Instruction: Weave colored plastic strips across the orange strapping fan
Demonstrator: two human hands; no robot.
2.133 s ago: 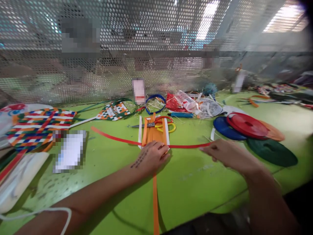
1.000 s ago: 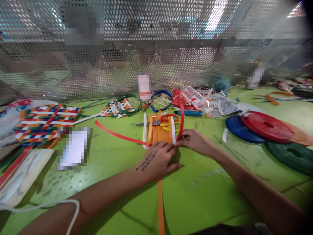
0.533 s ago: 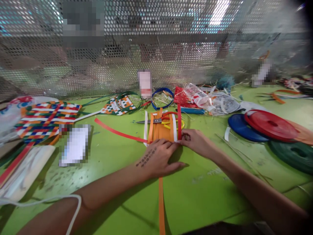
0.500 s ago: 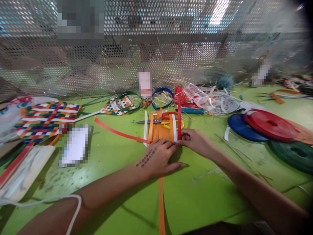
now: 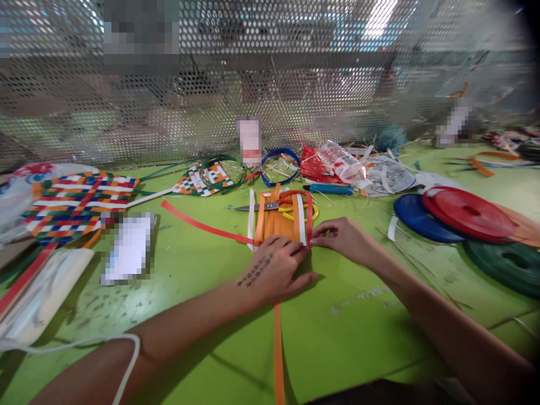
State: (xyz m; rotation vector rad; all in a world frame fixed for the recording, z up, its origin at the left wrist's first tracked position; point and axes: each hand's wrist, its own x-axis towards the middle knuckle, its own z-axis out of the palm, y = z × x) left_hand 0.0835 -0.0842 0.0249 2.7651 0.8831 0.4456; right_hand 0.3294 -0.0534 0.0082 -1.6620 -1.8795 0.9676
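Observation:
My left hand [image 5: 278, 267] lies flat, thumb apart, over the near ends of a panel of side-by-side orange strips [image 5: 276, 225]. White strips flank it, one at the left [image 5: 252, 214] and one at the right [image 5: 301, 216]. With thumb and forefinger, my right hand [image 5: 343, 239] pinches a red strip [image 5: 309, 216] along the panel's right side. A red tail [image 5: 202, 224] sticks out to the left, and an orange tail [image 5: 278, 349] runs toward me. Scissors [image 5: 270, 206] with orange and yellow handles rest on the panel.
Right, blue [image 5: 407, 219], red [image 5: 464, 211] and green strip coils [image 5: 506, 264] lie flat. Behind sit a blue-handled cutter [image 5: 331, 188] and a clear plastic bottle [image 5: 343, 163]. A woven fan [image 5: 84, 202] is at left; perforated metal [image 5: 211, 101] stands behind.
The red strip's far end, upright before, now curves down toward the scissors' handles. My right hand has shifted slightly right, still pinching it; my left hand keeps its place on the panel.

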